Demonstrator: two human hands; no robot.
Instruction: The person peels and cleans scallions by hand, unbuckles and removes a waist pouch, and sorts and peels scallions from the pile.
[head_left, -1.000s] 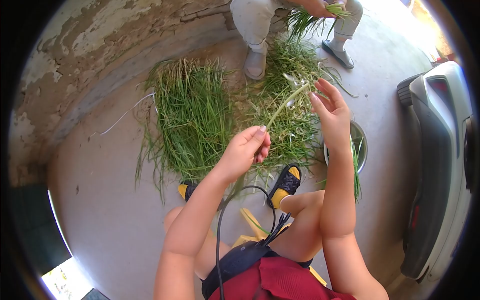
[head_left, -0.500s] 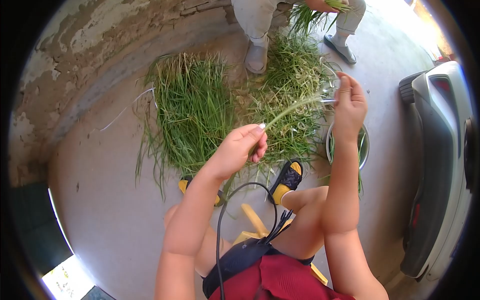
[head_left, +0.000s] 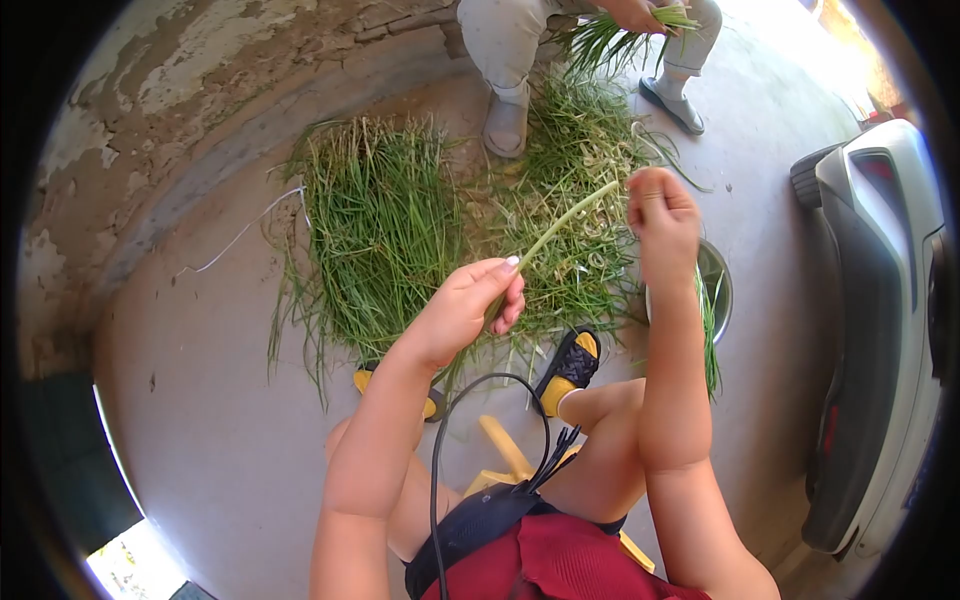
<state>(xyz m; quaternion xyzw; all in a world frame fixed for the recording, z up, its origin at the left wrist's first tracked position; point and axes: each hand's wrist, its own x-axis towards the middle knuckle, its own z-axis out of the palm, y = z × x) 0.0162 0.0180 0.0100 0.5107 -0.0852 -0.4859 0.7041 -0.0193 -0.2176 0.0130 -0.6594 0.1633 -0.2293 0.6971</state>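
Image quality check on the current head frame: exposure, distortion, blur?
Head view: glare washes out the floor at upper right and the opening at lower left; fisheye bends the wall and car, with black corners. Head view: right hand slightly soft, possibly motion; left hand clearer. Head view: shadows soft.

We find the right hand (head_left: 662, 208) blurred and cannot tell whether its fingers hold anything. The left hand (head_left: 472, 302) hides part of the stalk (head_left: 568, 222); the right forearm (head_left: 676, 360) partly covers the basin (head_left: 729, 300). We note the co-worker (head_left: 508, 48) cut off above.
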